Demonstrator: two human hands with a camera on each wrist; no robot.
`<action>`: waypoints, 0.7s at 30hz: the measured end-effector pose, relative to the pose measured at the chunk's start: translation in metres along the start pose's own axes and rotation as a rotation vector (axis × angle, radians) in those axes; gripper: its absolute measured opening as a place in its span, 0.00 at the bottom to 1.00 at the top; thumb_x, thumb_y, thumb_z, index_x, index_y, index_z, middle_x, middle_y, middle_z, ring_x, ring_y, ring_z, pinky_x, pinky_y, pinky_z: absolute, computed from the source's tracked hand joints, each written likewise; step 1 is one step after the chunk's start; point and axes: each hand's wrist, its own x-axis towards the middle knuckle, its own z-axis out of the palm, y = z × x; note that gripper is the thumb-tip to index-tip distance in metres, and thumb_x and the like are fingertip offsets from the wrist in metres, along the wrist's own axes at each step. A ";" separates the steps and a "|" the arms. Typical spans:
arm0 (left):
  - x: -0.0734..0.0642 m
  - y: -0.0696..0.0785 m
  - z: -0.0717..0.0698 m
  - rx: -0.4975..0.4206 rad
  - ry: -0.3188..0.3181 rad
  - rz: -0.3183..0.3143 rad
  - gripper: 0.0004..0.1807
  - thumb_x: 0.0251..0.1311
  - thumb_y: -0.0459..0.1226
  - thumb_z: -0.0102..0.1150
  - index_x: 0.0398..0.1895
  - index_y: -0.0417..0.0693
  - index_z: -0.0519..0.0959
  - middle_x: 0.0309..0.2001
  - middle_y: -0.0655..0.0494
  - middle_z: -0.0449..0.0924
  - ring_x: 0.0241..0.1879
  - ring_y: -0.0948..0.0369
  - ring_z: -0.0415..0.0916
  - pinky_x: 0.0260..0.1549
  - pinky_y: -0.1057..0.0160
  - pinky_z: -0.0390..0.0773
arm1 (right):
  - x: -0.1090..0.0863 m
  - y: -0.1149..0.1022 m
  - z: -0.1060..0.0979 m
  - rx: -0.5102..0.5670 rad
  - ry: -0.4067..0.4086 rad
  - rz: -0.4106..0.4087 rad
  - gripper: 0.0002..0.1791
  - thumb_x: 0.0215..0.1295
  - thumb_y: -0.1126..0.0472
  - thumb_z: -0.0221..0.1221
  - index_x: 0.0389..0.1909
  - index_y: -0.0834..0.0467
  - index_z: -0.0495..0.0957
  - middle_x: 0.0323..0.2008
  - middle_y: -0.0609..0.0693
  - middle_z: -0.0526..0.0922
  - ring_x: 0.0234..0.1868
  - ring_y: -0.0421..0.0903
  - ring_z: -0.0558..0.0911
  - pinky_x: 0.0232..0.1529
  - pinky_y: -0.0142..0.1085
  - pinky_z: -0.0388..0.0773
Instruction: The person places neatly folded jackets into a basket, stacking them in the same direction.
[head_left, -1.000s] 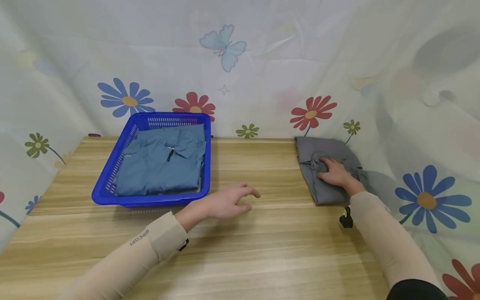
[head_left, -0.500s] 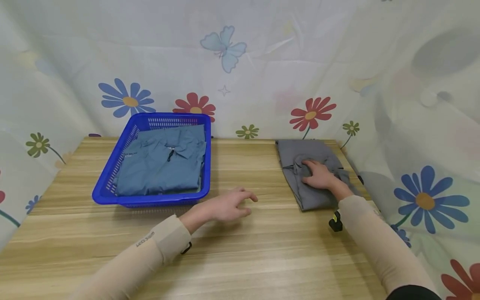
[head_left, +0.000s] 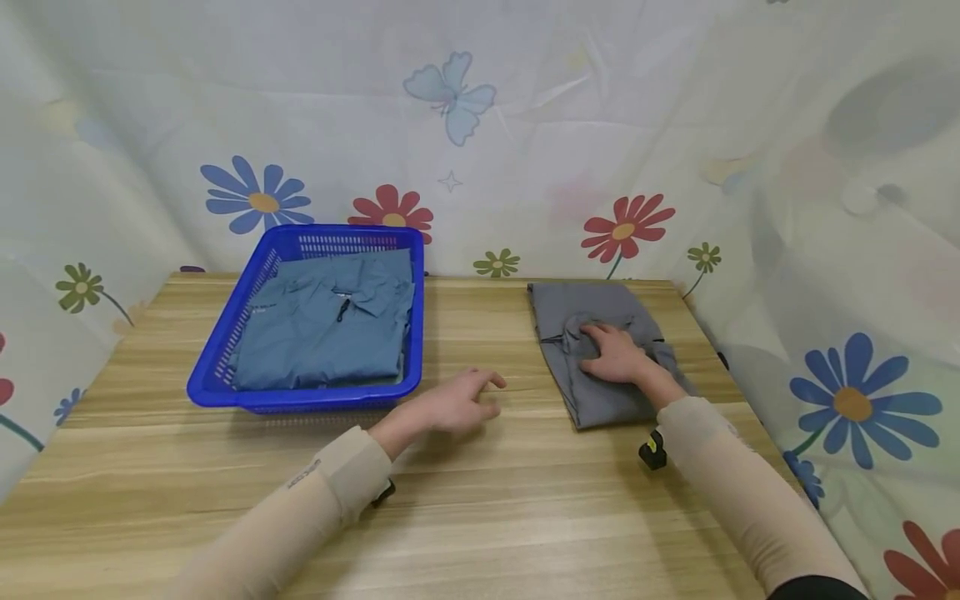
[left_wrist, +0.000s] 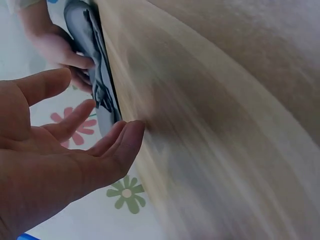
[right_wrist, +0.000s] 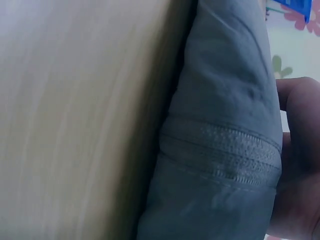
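A folded grey jacket (head_left: 603, 404) lies on the right part of the wooden table. My right hand (head_left: 617, 357) rests on top of it, fingers spread over the cloth and the thumb pointing left. A zipper (right_wrist: 225, 155) runs across the jacket's near edge in the right wrist view. My left hand (head_left: 456, 403) hovers over the table between the basket and the jacket, with loosely bent fingers and nothing in them. The left wrist view shows its palm and parted fingertips.
A blue plastic basket (head_left: 417, 333) stands at the left of the table (head_left: 510, 508), with folded blue jackets (head_left: 318, 337) in it. A flower-printed curtain (head_left: 525, 183) hangs behind the table and along its sides. A black wrist device (head_left: 653, 451) sits under my right cuff.
My right hand has slid the grey jacket leftward over the table, away from the right-hand curtain. My left hand has drifted slightly left.
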 end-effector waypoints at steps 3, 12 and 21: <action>0.002 -0.003 0.000 -0.035 0.026 -0.024 0.23 0.73 0.38 0.58 0.68 0.42 0.73 0.62 0.35 0.71 0.62 0.45 0.69 0.63 0.44 0.68 | 0.000 -0.011 0.002 -0.008 -0.002 0.001 0.38 0.69 0.54 0.57 0.78 0.62 0.60 0.76 0.70 0.56 0.73 0.77 0.54 0.58 0.79 0.56; 0.014 -0.008 -0.001 -0.025 0.121 -0.082 0.26 0.72 0.39 0.60 0.69 0.43 0.71 0.65 0.37 0.71 0.65 0.43 0.68 0.65 0.44 0.67 | -0.002 -0.039 0.008 -0.013 -0.022 -0.033 0.39 0.72 0.50 0.59 0.78 0.61 0.61 0.74 0.71 0.58 0.72 0.75 0.55 0.62 0.73 0.59; 0.017 -0.009 0.001 -0.049 0.227 -0.163 0.34 0.70 0.42 0.62 0.76 0.45 0.64 0.55 0.39 0.72 0.60 0.45 0.68 0.62 0.44 0.69 | -0.004 -0.067 0.010 -0.008 -0.029 -0.119 0.38 0.74 0.46 0.59 0.76 0.64 0.64 0.71 0.73 0.64 0.71 0.75 0.60 0.68 0.66 0.58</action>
